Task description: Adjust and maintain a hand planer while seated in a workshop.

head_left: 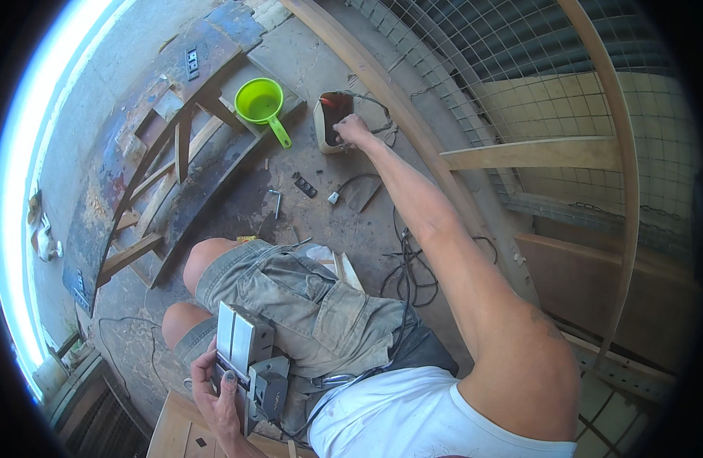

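My left hand (pixel 220 401) grips an electric planer (pixel 243 338) resting by my lap, its flat silver sole facing up and its grey body below. A dark cord runs from the planer's side. My right arm stretches far forward, and my right hand (pixel 353 131) is at the mouth of a cut-open beige container (pixel 322 131). The fingers are curled at the opening; whatever they pinch is hidden. Something orange-red (pixel 326 101) shows inside the container. Left of it, a bright green dipper (pixel 258 101) sits on a wooden frame.
A curved dark wooden frame (pixel 180 149) lies at the left. On the floor are an L-shaped metal wrench (pixel 276 203), a black slotted strip (pixel 304 185), a white plug (pixel 333 198) and tangled black cable (pixel 406 275). Wire mesh (pixel 550 107) and a wooden frame (pixel 531 155) stand at the right.
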The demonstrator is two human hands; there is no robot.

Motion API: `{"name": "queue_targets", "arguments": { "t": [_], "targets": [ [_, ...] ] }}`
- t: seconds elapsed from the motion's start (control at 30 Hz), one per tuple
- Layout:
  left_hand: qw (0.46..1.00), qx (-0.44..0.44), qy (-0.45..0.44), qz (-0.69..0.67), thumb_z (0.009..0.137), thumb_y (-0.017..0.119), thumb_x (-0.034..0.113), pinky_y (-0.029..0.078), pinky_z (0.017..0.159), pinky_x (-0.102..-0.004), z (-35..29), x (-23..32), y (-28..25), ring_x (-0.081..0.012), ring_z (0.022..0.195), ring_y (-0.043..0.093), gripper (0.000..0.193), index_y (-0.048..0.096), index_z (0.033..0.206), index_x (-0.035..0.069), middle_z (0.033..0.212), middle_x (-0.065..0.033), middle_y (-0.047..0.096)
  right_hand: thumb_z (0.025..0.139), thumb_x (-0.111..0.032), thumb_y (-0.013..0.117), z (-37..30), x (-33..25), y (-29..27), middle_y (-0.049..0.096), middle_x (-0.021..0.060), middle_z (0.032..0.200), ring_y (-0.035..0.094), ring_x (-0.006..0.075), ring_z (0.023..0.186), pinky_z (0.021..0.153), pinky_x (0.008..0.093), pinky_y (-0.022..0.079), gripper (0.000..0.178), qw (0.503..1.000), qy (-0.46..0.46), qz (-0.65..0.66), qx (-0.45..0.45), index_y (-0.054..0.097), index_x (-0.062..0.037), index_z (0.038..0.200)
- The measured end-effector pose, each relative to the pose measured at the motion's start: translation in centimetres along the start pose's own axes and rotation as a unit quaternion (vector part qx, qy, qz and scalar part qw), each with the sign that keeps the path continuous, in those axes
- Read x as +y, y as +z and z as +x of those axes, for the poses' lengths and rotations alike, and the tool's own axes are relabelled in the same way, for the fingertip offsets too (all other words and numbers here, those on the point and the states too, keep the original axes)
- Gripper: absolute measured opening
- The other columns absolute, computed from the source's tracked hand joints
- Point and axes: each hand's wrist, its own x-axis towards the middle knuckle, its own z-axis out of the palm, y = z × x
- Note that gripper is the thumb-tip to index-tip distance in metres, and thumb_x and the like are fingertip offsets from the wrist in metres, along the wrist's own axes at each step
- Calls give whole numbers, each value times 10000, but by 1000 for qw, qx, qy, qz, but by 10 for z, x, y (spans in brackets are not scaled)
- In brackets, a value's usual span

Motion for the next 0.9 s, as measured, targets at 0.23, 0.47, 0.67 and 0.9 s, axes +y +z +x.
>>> {"name": "queue_targets", "arguments": {
  "t": [0.23,0.47,0.67,0.9],
  "targets": [
    [1000,3,-1,12,1005,886,316,414,1263,-415,-7,4,1,-283,1447,601,719,542,1493,-85,1595,-250,608,970,-190,662,4,-13,7,858,150,981,832,266,733,728,434,670,466,997,-3,-18,80,718,-2,1393],
    [999,35,-7,36,994,887,318,395,1282,-465,-18,9,9,-316,1490,570,645,590,1436,-46,1621,-273,599,1054,-236,722,34,-29,-17,796,208,1261,825,230,739,544,355,621,596,982,8,185,36,550,-16,1581],
    [998,39,-13,46,994,890,358,389,1286,-443,-20,9,4,-296,1484,571,706,569,1470,-54,1610,-255,602,1072,-258,670,37,-30,5,827,231,1187,842,276,850,763,434,666,389,996,15,-87,-17,730,36,1318],
    [998,47,-18,30,981,903,361,356,1314,-486,-17,13,6,-325,1523,549,663,599,1421,-30,1637,-289,586,1053,-252,634,-62,-1,37,827,220,1149,773,440,1131,983,544,601,292,944,-217,-31,245,782,-52,1206]
  ]
}}
